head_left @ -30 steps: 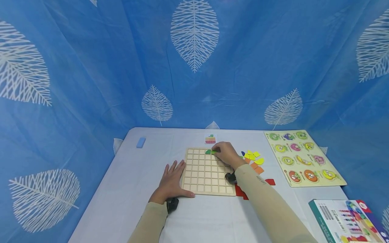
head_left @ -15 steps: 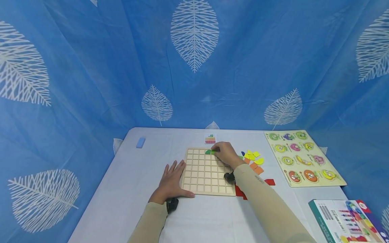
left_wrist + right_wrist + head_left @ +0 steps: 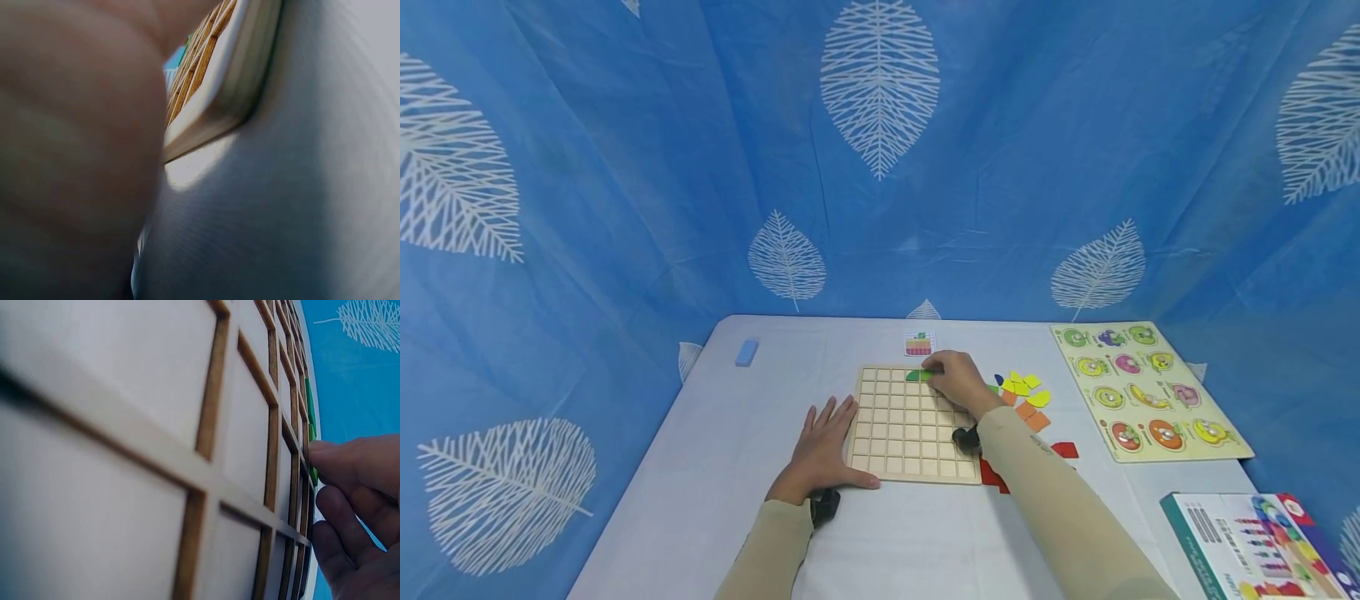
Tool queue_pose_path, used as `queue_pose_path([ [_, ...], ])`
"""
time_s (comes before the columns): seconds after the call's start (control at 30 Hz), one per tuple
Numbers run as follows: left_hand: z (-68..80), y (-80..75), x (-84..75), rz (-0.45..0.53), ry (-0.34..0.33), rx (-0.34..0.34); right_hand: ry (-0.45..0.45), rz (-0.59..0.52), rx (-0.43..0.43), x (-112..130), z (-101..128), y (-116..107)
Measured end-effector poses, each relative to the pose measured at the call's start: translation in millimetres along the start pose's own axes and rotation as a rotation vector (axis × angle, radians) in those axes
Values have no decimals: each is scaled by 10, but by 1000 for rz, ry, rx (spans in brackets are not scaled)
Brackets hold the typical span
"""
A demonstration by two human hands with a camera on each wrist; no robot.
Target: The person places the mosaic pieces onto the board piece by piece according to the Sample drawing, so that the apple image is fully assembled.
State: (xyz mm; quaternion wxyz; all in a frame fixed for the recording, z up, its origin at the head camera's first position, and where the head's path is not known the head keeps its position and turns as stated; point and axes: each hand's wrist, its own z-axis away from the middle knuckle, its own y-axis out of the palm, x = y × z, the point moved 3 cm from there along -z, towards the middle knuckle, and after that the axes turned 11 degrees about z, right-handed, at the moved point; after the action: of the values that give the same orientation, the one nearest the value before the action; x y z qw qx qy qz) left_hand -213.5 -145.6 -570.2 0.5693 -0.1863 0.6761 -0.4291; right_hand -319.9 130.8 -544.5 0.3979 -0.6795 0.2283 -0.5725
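A wooden grid board (image 3: 895,437) lies in the middle of the white table. My right hand (image 3: 953,380) rests over its far right corner, fingers curled on a green piece (image 3: 917,376) sitting in the top row. The right wrist view shows the board's cells (image 3: 187,425) close up, the green piece (image 3: 310,422) at the far edge and my fingertips (image 3: 340,464) against it. My left hand (image 3: 822,446) lies flat on the table with fingers spread, thumb along the board's near left corner. In the left wrist view the palm (image 3: 69,150) fills the left and the board's edge (image 3: 231,81) shows.
Loose yellow, orange and red pieces (image 3: 1026,396) lie right of the board. A small pattern card (image 3: 920,342) sits behind it. A fruit peg puzzle (image 3: 1138,387) is at the right, a printed box (image 3: 1247,542) at the near right corner, a blue block (image 3: 747,352) far left.
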Motion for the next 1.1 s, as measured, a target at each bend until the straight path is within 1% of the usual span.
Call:
queue_pose_path([
  [0.2,-4,6,6,6,24,-11,11,-12,-13,-56,10,-4],
  [0.37,-5,13,18,-16,-6,13,21,-21,-17,-90,35,-21],
  [0.53,6,-15,-10,9,5,1,23,-20,-29,-96,77,-70],
  [0.67,10,-31,-24,14,5,-1,20,-33,-35,-117,117,-160],
  [0.77,10,-23,-19,20,14,-11,33,-23,-41,-171,137,-251],
  [0.87,11,-21,-22,30,22,-20,49,-1,-49,-261,157,-340],
  [1.1,-4,-17,-11,11,5,-6,83,33,-41,-462,231,-524],
])
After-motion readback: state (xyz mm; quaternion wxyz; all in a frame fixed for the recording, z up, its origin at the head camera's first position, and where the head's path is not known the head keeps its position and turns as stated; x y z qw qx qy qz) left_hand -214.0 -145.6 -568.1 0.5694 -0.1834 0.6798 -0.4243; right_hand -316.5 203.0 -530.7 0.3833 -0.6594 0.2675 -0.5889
